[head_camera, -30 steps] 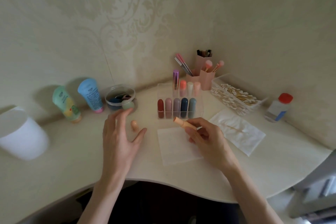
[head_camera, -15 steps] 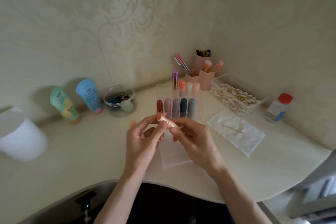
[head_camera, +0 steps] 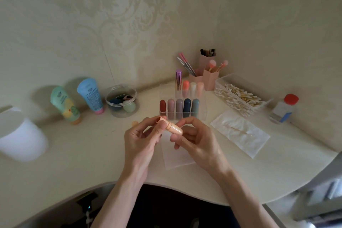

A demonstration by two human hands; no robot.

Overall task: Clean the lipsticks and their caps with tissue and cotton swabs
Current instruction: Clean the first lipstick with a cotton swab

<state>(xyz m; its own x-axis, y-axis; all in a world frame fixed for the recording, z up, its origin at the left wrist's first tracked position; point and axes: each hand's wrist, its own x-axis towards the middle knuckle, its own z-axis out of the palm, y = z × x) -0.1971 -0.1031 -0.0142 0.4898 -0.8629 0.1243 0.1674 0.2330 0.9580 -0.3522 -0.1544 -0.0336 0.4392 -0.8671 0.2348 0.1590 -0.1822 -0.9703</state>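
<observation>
Left hand [head_camera: 140, 142] has joined right hand [head_camera: 198, 142], both pinching the peach lipstick [head_camera: 174, 128]; over-twisting could smear or snap its bullet.

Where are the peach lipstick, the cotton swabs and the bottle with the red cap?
peach lipstick [head_camera: 174, 128], head view, middle of its tube.
cotton swabs [head_camera: 238, 96], head view, middle of the pile.
red-capped bottle [head_camera: 281, 112], head view, its clear body.

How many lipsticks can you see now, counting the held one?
10. Organizer front row: red, pink, mauve, navy, teal. Back row: purple, coral, white, pale peach. The tenth, peach lipstick, is held in front. More could hide behind these.
</observation>
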